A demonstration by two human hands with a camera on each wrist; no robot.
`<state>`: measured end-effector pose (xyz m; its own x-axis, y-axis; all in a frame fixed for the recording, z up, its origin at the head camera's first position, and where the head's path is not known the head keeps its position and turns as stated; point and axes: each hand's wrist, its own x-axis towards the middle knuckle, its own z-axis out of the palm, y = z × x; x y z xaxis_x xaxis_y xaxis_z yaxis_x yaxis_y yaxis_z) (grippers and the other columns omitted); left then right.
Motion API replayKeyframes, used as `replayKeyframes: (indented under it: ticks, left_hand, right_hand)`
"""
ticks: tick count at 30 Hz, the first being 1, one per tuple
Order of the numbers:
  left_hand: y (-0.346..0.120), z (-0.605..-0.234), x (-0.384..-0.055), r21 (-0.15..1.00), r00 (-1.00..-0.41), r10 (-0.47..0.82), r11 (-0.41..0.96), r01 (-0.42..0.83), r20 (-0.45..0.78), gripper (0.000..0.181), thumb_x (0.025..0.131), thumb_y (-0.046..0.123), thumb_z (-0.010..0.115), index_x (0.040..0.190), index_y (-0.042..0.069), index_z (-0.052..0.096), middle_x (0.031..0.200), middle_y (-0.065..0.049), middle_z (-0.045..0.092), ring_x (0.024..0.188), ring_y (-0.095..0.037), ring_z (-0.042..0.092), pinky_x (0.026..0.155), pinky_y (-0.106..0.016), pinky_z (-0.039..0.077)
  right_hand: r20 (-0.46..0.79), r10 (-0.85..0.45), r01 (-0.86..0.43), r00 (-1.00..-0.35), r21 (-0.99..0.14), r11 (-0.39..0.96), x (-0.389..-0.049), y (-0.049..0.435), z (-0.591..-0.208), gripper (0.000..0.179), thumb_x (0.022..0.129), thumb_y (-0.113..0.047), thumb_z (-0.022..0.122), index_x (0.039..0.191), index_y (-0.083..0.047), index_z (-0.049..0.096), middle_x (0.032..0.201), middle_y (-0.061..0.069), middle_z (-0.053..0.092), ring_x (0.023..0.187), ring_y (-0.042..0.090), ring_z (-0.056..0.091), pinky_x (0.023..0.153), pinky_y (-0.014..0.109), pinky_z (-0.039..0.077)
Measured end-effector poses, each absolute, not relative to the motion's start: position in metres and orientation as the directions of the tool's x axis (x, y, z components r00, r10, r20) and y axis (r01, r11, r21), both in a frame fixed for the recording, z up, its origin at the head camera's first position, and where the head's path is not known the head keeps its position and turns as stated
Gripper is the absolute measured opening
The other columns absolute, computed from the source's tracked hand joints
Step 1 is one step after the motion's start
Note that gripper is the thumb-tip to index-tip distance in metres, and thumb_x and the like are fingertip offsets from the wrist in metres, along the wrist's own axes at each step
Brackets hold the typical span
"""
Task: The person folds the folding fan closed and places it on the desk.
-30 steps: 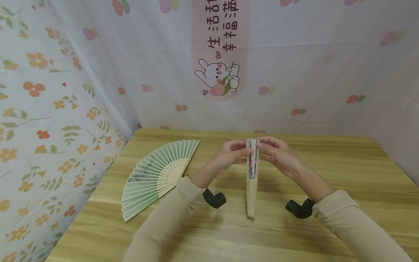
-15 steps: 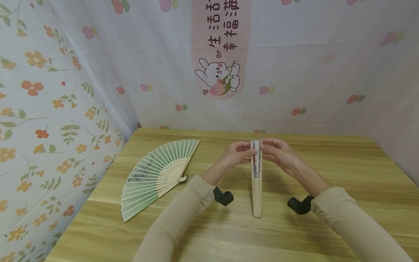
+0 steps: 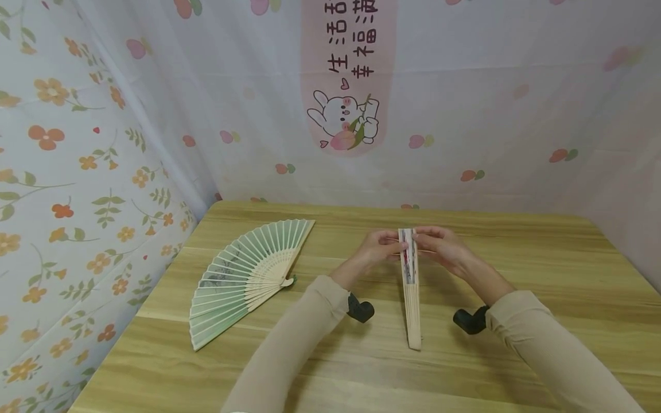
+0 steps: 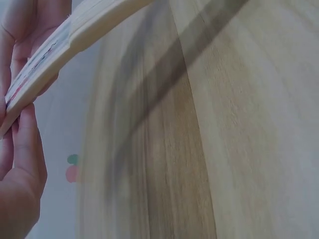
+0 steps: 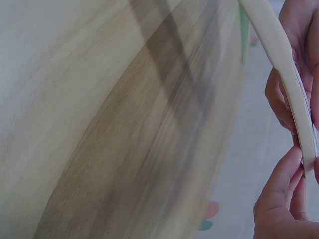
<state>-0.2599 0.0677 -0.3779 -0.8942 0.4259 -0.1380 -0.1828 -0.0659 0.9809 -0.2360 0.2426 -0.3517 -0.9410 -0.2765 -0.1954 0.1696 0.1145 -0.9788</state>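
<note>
A folded hand fan (image 3: 413, 312) with pale wooden ribs and a white leaf marked in red and black stands out over the table, in the middle of the head view. My left hand (image 3: 376, 250) pinches its far, leaf end from the left, thumb on the near face. From the right, my right hand (image 3: 445, 248) pinches that same end. In the left wrist view the fan (image 4: 37, 69) runs between both hands; the right wrist view shows the pale edge of the fan (image 5: 294, 94). Whether the handle end touches the table cannot be told.
An open green folding fan (image 3: 248, 281) lies on the left of the wooden table (image 3: 516, 258), its pivot towards my left forearm. A printed curtain (image 3: 248, 189) hangs behind the table, and a flowered cloth (image 3: 103, 218) hangs on the left.
Both hands have shifted a little to the right and nearer to me with the folded fan. Its handle end has swung to the right. The green fan has stayed in place.
</note>
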Motion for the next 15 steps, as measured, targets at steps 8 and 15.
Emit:
replayKeyframes:
  ticks: [8,15]
  left_hand:
    - [0.071,-0.386,-0.265,0.979,-0.881,0.437,-0.009,-0.205,-0.180,0.040,0.082,0.002,0.061,0.119,-0.004,0.049,0.104,-0.018,0.058,0.089,-0.028,0.061,0.075,-0.035,0.050]
    - [0.074,-0.403,-0.273,0.974,-0.890,0.402,0.018,-0.227,-0.215,0.037,0.081,-0.003,0.061,0.117,-0.001,0.052,0.103,-0.019,0.058,0.089,-0.030,0.060,0.074,-0.033,0.051]
  right_hand:
    - [-0.233,-0.245,0.194,-0.941,-0.966,0.172,-0.245,0.249,-0.362,0.049,0.093,-0.018,0.046,0.129,0.012,0.029,0.109,0.008,0.046,0.085,0.006,0.055,0.094,0.039,0.037]
    - [-0.232,-0.218,0.180,-0.948,-0.955,0.235,-0.251,0.251,-0.371,0.046,0.093,-0.015,0.047,0.125,0.014,0.033,0.097,0.005,0.053,0.081,0.007,0.057,0.086,0.033,0.045]
